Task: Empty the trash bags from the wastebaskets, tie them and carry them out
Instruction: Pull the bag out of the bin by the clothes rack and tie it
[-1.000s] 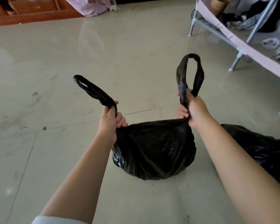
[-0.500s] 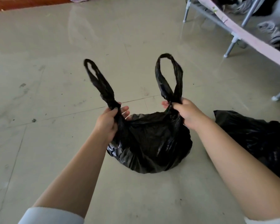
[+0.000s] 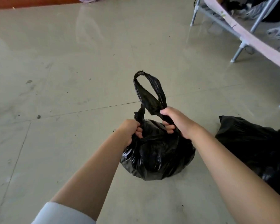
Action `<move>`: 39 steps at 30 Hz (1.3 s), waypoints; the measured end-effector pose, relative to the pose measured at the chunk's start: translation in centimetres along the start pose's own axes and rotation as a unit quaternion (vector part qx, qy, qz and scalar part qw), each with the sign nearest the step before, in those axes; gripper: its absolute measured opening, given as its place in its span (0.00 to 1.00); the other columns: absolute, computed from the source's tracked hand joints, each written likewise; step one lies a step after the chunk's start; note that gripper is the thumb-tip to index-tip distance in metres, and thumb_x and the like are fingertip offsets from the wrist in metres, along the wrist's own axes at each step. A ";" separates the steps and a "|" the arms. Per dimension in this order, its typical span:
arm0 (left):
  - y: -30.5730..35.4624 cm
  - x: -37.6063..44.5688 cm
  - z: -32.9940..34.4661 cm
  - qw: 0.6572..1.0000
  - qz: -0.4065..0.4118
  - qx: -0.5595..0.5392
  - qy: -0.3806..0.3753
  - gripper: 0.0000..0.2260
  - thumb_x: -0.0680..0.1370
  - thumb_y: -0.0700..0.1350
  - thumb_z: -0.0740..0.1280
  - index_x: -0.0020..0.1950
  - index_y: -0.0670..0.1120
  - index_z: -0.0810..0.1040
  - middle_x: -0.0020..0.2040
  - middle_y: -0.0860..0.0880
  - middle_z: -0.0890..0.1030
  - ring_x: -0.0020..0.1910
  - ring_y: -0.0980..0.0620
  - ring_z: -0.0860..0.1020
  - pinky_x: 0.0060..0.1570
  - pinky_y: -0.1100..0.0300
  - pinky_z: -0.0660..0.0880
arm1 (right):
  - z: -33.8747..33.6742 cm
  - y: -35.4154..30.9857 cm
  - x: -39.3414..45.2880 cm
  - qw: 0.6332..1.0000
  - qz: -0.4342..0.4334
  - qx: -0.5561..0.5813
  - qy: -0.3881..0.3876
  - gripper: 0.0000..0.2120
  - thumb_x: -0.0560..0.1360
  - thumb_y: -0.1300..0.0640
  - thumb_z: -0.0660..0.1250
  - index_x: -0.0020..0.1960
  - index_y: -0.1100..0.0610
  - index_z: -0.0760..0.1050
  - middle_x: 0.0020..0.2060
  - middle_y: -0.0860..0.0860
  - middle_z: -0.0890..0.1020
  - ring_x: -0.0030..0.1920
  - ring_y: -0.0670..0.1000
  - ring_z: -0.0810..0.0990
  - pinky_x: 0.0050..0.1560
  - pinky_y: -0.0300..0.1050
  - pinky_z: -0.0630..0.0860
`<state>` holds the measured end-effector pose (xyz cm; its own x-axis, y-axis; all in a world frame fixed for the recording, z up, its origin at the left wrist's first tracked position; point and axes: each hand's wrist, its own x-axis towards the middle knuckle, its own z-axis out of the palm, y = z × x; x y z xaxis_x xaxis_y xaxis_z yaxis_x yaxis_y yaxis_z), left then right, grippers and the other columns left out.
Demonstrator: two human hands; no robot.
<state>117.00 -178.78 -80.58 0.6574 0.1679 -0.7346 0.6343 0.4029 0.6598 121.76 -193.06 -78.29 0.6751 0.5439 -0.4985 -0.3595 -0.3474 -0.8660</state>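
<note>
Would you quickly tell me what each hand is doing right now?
Left hand: closed, gripping one handle strip of the black trash bag.
Right hand: closed, gripping the bag's other handle loop.

The left hand [image 3: 131,133] and right hand [image 3: 176,122] are now brought close together. The trash bag [image 3: 158,156] handles are crossed.

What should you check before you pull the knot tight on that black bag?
1. Left hand has a grip on its handle: ok.
2. Right hand has a grip on the handle loop: ok.
3. Handles crossed over each other: cannot tell; they bunch together between the hands.
4. Trash bag rests on the floor: ok.
5. Nothing spilling out of the top: ok, none visible.
6. Second black bag out of the way: ok, it lies apart, to the right.
</note>
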 end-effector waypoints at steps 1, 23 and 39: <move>0.0 -0.1 -0.2 1.000 0.000 0.013 -0.009 0.15 0.79 0.35 0.50 0.32 0.41 0.62 0.13 0.50 0.64 0.09 0.56 0.59 0.14 0.74 0.60 | 0.3 0.0 -0.1 0.995 -0.009 -0.095 0.008 0.06 0.72 0.58 0.59 0.37 0.56 0.66 0.27 0.51 0.67 0.22 0.44 0.64 0.25 0.39 0.60; -0.8 -2.3 -0.8 0.988 0.060 -0.086 -0.116 0.15 0.74 0.46 0.66 0.27 0.45 0.76 0.24 0.49 0.73 0.14 0.56 0.67 0.17 0.70 0.67 | -0.2 -0.7 -1.7 0.929 0.071 -0.349 -0.101 0.09 0.70 0.69 0.58 0.39 0.58 0.74 0.32 0.54 0.74 0.34 0.51 0.71 0.36 0.42 0.66; 1.4 -1.4 -0.1 0.928 0.267 0.234 0.116 0.11 0.76 0.34 0.60 0.41 0.47 0.78 0.41 0.45 0.82 0.32 0.54 0.80 0.43 0.57 0.80 | -1.1 -1.5 -1.5 0.994 -0.079 -0.068 -0.026 0.17 0.73 0.70 0.63 0.59 0.56 0.71 0.41 0.49 0.78 0.40 0.46 0.78 0.48 0.38 0.75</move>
<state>116.96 -178.33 -78.63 0.8576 0.4425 -0.2622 0.3869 -0.2191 0.8957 121.96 -194.23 -76.22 0.6804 0.6379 -0.3608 -0.1586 -0.3525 -0.9223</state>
